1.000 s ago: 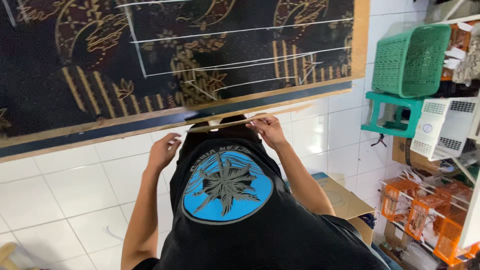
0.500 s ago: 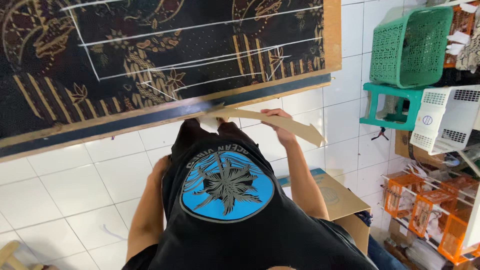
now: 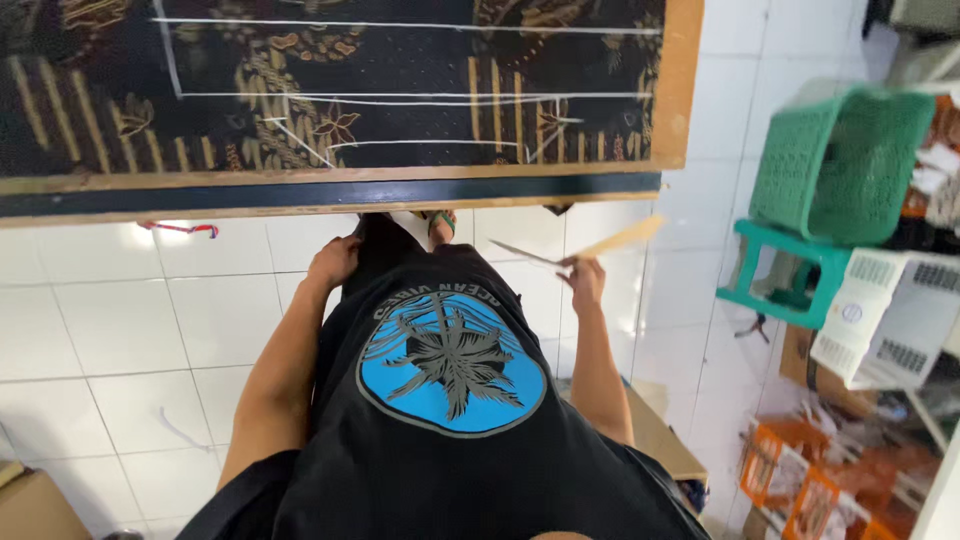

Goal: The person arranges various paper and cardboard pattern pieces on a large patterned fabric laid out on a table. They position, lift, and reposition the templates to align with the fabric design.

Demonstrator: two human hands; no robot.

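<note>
Blurring with motion, a thin wooden ruler [image 3: 610, 240] is sitting pinched in the fingers of the right hand [image 3: 585, 282], just below the table's wooden front edge [image 3: 330, 178] near its right corner; its exact shape is hard to make out. The left hand [image 3: 333, 262] is lying against the black shirt [image 3: 450, 420], its fingers hidden, so their spread cannot be told. One dark patterned cloth [image 3: 380, 90] is covering the table, cut off at the top and bearing several white chalk lines.

Black batik cloth [image 3: 330, 90] with gold-brown leaf and stripe motifs and white chalk lines fills twelve o'clock. The black T-shirt [image 3: 450, 420] carries a blue disc with grey palms. Green basket [image 3: 835, 160] at three o'clock.
</note>
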